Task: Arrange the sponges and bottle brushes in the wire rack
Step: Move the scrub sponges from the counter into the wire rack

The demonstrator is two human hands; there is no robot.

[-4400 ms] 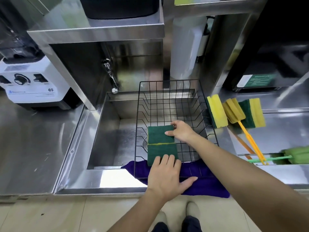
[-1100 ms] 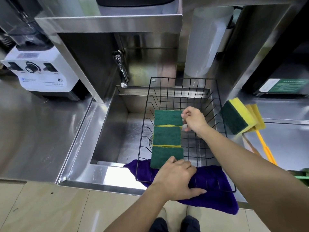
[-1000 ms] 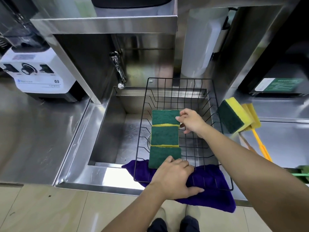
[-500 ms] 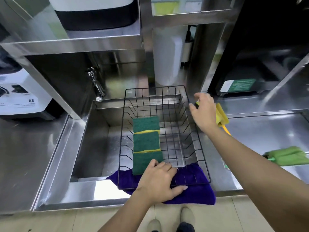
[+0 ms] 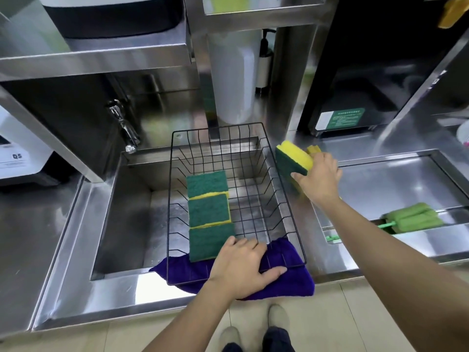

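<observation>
A black wire rack (image 5: 289, 214) sits over the sink, its front edge on a purple cloth (image 5: 289, 283). Three green-and-yellow sponges (image 5: 208, 208) lie in a row along the rack's left side, green face up. My left hand (image 5: 243, 265) rests flat on the rack's front rim and the cloth, holding nothing. My right hand (image 5: 318, 180) is just right of the rack, gripping a fourth yellow-and-green sponge (image 5: 291, 158) lifted off the counter. The yellow bottle brush head (image 5: 314, 149) peeks out behind that hand. A green bottle brush (image 5: 411, 221) lies on the right counter.
A steel sink (image 5: 132, 219) lies under the rack, with a tap (image 5: 124, 128) at its back left. A white appliance (image 5: 15, 158) stands at the far left. A white cylinder (image 5: 233, 77) and a black machine (image 5: 355, 85) stand behind. A second basin (image 5: 396, 181) is on the right.
My right hand left the third sponge in the rack, moved right to the counter and closed on the fourth sponge, now lifting it. My left hand stayed on the rack's front.
</observation>
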